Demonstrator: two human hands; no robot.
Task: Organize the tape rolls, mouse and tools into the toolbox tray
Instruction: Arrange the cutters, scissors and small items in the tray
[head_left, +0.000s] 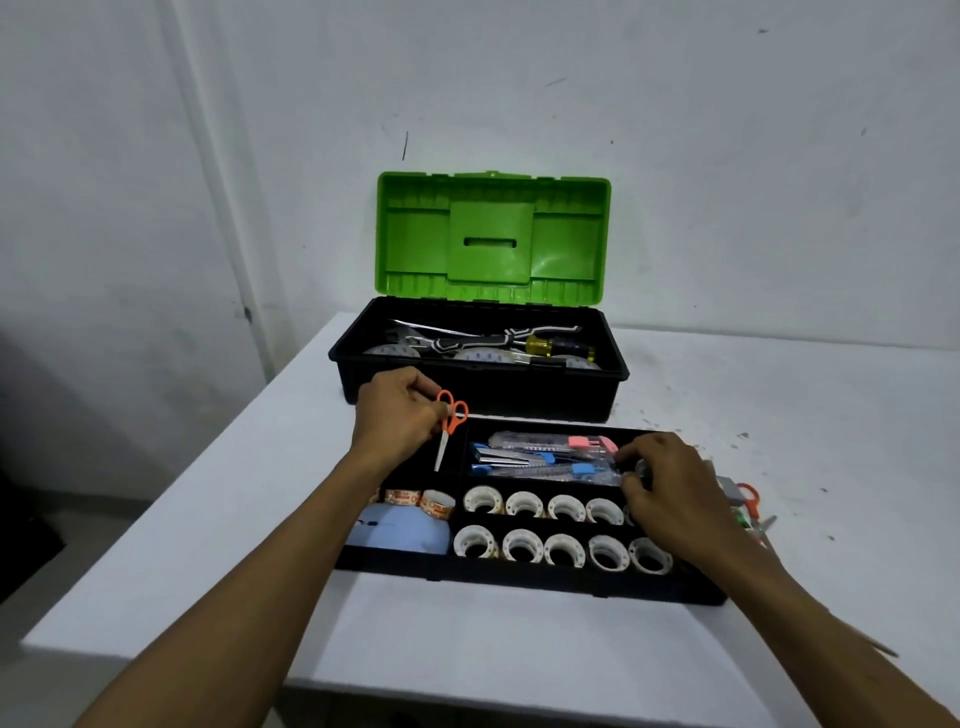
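two rows of white tape rolls (592, 544) fill the tray's (519, 580) front, blue mouse (397, 535) beside them. left hand (397, 410) fingers pinch orange scissors (450, 423) above the back-left compartment — long axis nearly upright, blades down. right hand (675, 493) fingers curl over the cutters (535, 457) — grip unclear.

Bare tabletop (467, 649) lies open in front of the tray (519, 581) and to its left. The toolbox (467, 397) stands just behind the tray, its lid (493, 239) upright. Tape rolls (561, 548) pack the two front rows. The left hand (397, 415) holds scissors (453, 415) over the back-left compartment, and the right hand (675, 499) covers the tray's right end.
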